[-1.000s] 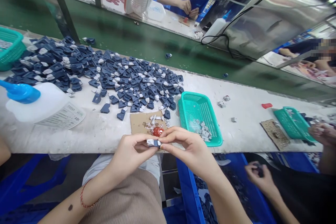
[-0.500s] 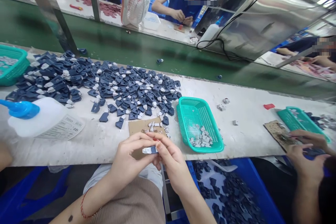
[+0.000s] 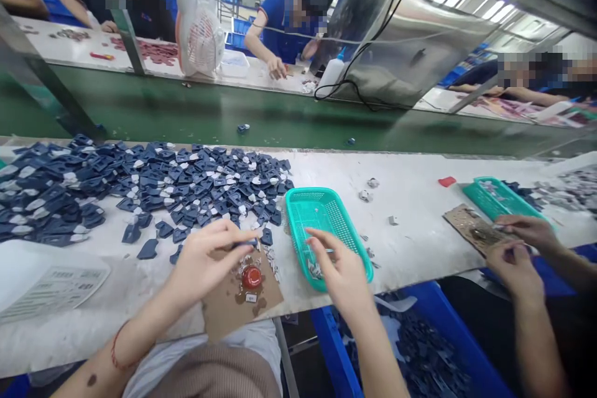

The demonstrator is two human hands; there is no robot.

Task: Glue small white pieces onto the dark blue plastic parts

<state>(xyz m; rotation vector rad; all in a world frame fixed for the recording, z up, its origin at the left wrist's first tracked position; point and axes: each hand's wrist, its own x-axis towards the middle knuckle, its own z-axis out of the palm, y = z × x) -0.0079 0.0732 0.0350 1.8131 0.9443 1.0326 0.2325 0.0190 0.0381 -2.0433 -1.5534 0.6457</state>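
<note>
My left hand [image 3: 208,258] pinches a small dark blue plastic piece [image 3: 245,242] between thumb and fingertips, above a cardboard sheet [image 3: 228,317]. On the cardboard stands a small round red cap [image 3: 252,276] amid wet, glue-like patches. A little light-grey part [image 3: 250,298] lies just in front of it. My right hand [image 3: 342,267] is over the near right part of a green plastic basket [image 3: 291,224], fingers apart. Small light-grey parts [image 3: 314,269] lie in the basket, partly hidden by that hand. Whether the fingers touch any part cannot be told.
A heap of dark blue pieces with white tips [image 3: 186,180] spreads over the left of the table. A white bottle [image 3: 51,280] lies at the left edge. Below the table is a blue crate [image 3: 336,348]. At right, a co-worker's hands [image 3: 517,255] work above another cardboard [image 3: 459,224].
My hands, together before, have come apart. The right one has moved to the basket; the left keeps the blue piece. The red cap now shows on the cardboard. The view has shifted.
</note>
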